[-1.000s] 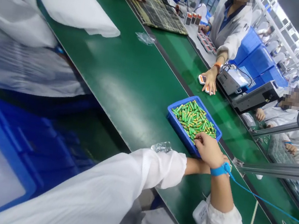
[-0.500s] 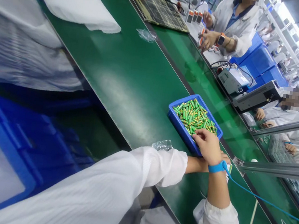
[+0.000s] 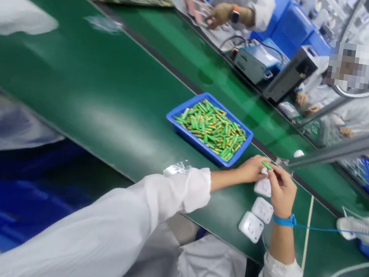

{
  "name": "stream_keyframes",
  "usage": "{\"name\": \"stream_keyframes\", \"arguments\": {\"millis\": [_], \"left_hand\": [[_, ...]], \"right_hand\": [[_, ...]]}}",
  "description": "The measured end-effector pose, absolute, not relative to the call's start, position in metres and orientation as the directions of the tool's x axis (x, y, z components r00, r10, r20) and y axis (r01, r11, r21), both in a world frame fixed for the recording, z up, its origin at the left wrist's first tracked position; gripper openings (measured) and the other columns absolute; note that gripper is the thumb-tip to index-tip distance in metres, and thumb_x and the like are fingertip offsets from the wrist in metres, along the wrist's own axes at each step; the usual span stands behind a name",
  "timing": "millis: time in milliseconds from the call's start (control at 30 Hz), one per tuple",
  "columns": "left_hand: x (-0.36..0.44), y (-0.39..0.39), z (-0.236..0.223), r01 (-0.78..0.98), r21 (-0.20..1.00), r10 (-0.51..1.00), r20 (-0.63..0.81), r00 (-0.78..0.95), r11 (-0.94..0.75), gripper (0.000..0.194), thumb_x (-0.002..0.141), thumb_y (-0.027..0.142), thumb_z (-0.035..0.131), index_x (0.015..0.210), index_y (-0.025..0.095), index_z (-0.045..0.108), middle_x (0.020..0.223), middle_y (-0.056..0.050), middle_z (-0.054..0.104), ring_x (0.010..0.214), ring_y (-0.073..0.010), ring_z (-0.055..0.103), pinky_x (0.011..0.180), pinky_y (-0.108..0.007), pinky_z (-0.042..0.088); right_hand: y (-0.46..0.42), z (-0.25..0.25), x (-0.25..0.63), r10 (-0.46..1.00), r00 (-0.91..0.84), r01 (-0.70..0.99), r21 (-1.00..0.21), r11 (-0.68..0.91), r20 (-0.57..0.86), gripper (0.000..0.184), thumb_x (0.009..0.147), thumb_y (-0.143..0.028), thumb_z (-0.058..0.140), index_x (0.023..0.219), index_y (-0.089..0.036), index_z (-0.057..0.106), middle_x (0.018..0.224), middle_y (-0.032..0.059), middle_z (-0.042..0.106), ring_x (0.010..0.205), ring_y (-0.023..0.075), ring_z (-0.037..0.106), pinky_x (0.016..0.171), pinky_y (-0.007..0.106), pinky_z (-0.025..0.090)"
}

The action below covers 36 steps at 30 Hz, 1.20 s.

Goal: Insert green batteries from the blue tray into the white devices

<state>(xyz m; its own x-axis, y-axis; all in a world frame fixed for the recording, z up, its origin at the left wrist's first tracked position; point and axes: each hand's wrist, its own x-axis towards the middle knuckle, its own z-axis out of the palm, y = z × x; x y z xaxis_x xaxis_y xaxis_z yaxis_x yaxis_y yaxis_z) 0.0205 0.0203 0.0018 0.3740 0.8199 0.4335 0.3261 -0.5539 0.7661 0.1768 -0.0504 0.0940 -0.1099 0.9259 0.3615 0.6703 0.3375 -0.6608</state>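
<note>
- Green and slim, the battery (image 3: 267, 165) is between the two hands, just beyond the tray (image 3: 185, 131); the right hand (image 3: 283, 192) pinches it narrowly by thumb and fingertips; the left hand (image 3: 252, 169) curls close on the other side, and whether it grips anything I cannot tell.
- Likely light and stiff, with a smooth jacket that may roll or slip under a loose pinch; the round sides near the middle look the best hold, leaving both ends free; its jacket probably marks more easily than its body bends.
- More like it lie jumbled in the tray as a pile (image 3: 212, 126); one picked from the top, across its width, should come away most easily.
- White and seemingly hard, the nearest case (image 3: 263, 186) lies under the hands, partly covered by them; two further cases (image 3: 263, 209) rest on the tabletop (image 3: 118, 119) nearby, their small markings unreadable.
- Fingers hide part of the battery; a small white piece (image 3: 264, 171) beside it is too blurred to identify; the clear bag (image 3: 177, 169) is partly behind the left sleeve (image 3: 194, 188).
</note>
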Motion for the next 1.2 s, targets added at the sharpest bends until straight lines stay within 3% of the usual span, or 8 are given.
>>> {"name": "stream_keyframes", "arguments": {"millis": [133,233,500,733,933,1200], "left_hand": [[0.03,0.019,-0.002,0.371,0.702,0.764,0.39,0.513,-0.608,0.035,0.096,0.024,0.077,0.131,0.027,0.084,0.177,-0.011,0.048,0.172,-0.0437,0.026,0.135,-0.073,0.03],[0.025,0.015,0.001,0.386,0.646,0.71,0.363,0.603,-0.659,0.03,0.098,0.027,0.075,0.126,0.027,0.087,0.181,-0.01,0.043,0.175,-0.0464,0.016,0.135,-0.075,0.025],[0.017,0.003,0.006,0.489,0.603,0.737,0.269,0.62,-0.631,0.034,0.099,0.034,0.073,0.13,0.024,0.084,0.182,-0.013,0.041,0.174,-0.046,0.016,0.134,-0.074,0.026],[0.016,0.003,0.004,0.454,0.642,0.741,0.282,0.609,-0.617,0.032,0.099,0.034,0.074,0.128,0.025,0.083,0.178,-0.012,0.046,0.174,-0.043,0.02,0.138,-0.069,0.026],[0.014,0.002,0.007,0.441,0.653,0.737,0.281,0.614,-0.616,0.03,0.099,0.034,0.074,0.127,0.026,0.082,0.179,-0.012,0.044,0.174,-0.0439,0.021,0.137,-0.07,0.029],[0.011,0.002,0.008,0.414,0.659,0.723,0.298,0.623,-0.628,0.028,0.101,0.034,0.074,0.126,0.025,0.082,0.179,-0.012,0.044,0.173,-0.0454,0.021,0.137,-0.07,0.03]], "right_hand": [[-0.11,0.052,0.242,0.892,0.179,0.786,-0.606,0.124,0.415,0.038,0.106,-0.048,0.066,0.117,-0.017,0.085,0.105,0.0129,0.086,0.084,0.0244,0.077,0.081,0.039,0.062],[-0.132,0.026,0.254,0.878,0.219,0.811,-0.58,0.079,0.426,0.039,0.107,-0.046,0.062,0.117,-0.015,0.085,0.1,0.0132,0.084,0.08,0.0236,0.074,0.079,0.038,0.061],[-0.106,0.016,0.238,0.932,0.036,0.818,-0.546,0.18,0.361,0.031,0.109,-0.035,0.058,0.12,-0.018,0.083,0.1,0.0101,0.079,0.087,0.0222,0.07,0.089,0.035,0.059],[-0.098,0.018,0.256,0.938,-0.144,0.769,-0.56,0.308,0.317,0.034,0.112,-0.038,0.059,0.131,-0.021,0.082,0.104,0.0094,0.076,0.087,0.0223,0.07,0.086,0.034,0.06],[-0.099,0.024,0.256,0.952,-0.14,0.725,-0.627,0.286,0.272,0.03,0.112,-0.038,0.063,0.133,-0.024,0.08,0.096,0.0056,0.073,0.081,0.0217,0.068,0.081,0.035,0.06],[-0.106,0.031,0.255,0.964,-0.153,0.71,-0.654,0.26,0.216,0.03,0.114,-0.032,0.061,0.137,-0.029,0.08,0.109,0.0075,0.076,0.095,0.0231,0.074,0.087,0.035,0.063]]}}
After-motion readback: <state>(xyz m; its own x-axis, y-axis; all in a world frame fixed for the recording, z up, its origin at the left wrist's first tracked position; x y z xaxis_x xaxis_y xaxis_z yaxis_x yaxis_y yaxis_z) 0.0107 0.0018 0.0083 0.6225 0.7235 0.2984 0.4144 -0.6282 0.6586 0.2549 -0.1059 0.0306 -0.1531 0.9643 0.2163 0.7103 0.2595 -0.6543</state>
